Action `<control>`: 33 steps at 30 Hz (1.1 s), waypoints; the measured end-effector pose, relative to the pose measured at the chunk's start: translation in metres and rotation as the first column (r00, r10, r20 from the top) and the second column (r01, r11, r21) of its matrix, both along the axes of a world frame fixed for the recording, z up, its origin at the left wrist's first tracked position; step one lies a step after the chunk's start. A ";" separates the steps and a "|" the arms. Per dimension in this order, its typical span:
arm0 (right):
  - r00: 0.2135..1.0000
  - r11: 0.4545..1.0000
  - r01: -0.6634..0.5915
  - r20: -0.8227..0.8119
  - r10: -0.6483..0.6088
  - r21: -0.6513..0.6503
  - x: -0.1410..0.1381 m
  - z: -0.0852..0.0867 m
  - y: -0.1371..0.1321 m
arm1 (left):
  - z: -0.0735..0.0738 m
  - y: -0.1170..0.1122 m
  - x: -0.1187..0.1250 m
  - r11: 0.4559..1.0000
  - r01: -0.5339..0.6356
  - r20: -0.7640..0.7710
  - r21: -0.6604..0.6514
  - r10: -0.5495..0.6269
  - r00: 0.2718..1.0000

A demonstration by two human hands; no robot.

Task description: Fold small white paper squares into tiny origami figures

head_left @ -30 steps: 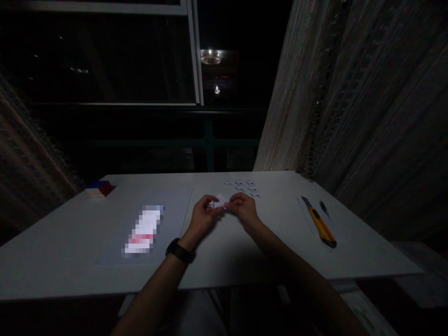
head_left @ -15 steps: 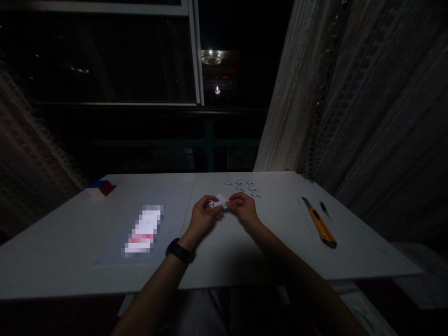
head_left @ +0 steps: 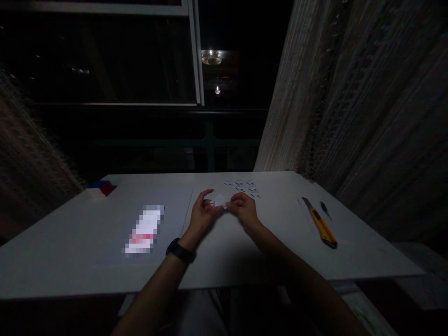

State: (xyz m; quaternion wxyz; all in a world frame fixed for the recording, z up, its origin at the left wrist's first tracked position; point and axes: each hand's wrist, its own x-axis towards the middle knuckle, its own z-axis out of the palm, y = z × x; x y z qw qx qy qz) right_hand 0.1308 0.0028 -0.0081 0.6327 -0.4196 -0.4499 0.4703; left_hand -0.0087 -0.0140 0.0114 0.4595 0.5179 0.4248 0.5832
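Observation:
A small piece of white paper (head_left: pixel 220 200) is held up between my two hands above the white table (head_left: pixel 276 254). My left hand (head_left: pixel 203 211), with a dark watch on its wrist, grips the paper's left side from below; its index finger is lifted off and curved. My right hand (head_left: pixel 244 210) pinches the paper's right edge between thumb and fingertips. Just beyond my right hand lie several small white pieces with dark marks (head_left: pixel 240 184) in loose rows; what they are is too small to tell.
At the left, a lit, blurred-out screen (head_left: pixel 145 228) rests on a large pale sheet (head_left: pixel 175 200). A red, blue and white cube (head_left: pixel 100 188) sits at the far left. On the right lie a yellow utility knife (head_left: pixel 321 226) and a dark pen-like tool (head_left: pixel 325 209). Curtains (head_left: pixel 283 93) hang behind.
My left index finger has risen off the paper and now curves above it. The paper has tilted and shows more of its white face. My right hand keeps its pinch.

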 end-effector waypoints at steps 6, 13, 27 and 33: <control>0.991 0.996 -0.003 -0.135 -0.009 -0.086 -0.003 0.004 -0.005 | -0.005 0.001 -0.002 0.981 0.129 0.200 -0.146 -0.098 0.975; 0.990 0.993 -0.011 -0.142 -0.006 -0.115 -0.007 0.005 -0.008 | -0.005 0.003 -0.005 0.966 0.085 0.270 -0.245 -0.016 0.963; 0.990 0.994 -0.023 -0.138 0.008 -0.111 -0.009 0.003 -0.007 | -0.002 0.002 -0.002 0.972 0.008 0.212 -0.233 0.043 0.976; 0.996 0.997 -0.032 -0.083 0.026 -0.063 -0.010 0.001 -0.007 | -0.004 0.002 -0.001 0.986 -0.035 0.191 -0.161 0.066 0.979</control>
